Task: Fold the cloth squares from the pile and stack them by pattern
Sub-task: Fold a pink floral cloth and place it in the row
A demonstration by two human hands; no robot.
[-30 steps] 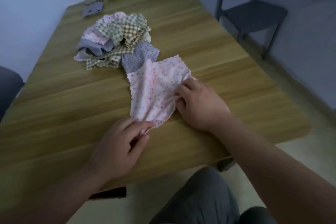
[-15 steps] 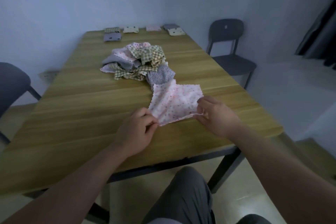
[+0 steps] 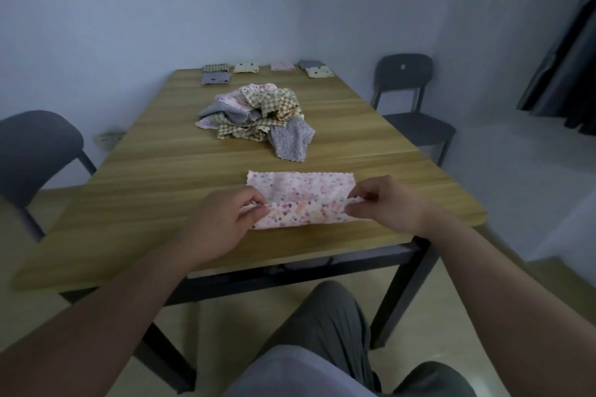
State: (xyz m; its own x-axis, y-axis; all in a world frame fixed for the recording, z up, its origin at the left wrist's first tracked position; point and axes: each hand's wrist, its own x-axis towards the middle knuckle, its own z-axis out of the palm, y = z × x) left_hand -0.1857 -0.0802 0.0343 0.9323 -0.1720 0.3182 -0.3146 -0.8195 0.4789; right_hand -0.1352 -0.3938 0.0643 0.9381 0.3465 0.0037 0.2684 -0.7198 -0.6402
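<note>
A pink floral cloth square [image 3: 303, 192] lies spread flat near the table's front edge, its near edge lifted and turned over toward the far side. My left hand [image 3: 225, 219] pinches the near left corner, and my right hand [image 3: 383, 203] pinches the near right corner. Behind it sits the pile of unfolded cloths [image 3: 258, 113]: checked, pink and grey ones, with a grey dotted square [image 3: 292, 140] hanging out at the front. Folded stacks line the far edge: a checked one [image 3: 215, 68], a grey one [image 3: 216, 78], a cream one [image 3: 246, 67], a pink one [image 3: 282, 66] and a cream one on grey [image 3: 317, 69].
The wooden table [image 3: 161, 177] fills the middle of the view. A dark chair [image 3: 409, 100] stands at its right side and another chair [image 3: 35, 145] at its left. My knees [image 3: 325, 332] show below the front edge. A dark curtain [image 3: 567, 68] hangs at the far right.
The pink floral cloth has been pulled clear of the pile and spread flat. Both hands moved to its near corners and lifted that edge. The view tilted up and back.
</note>
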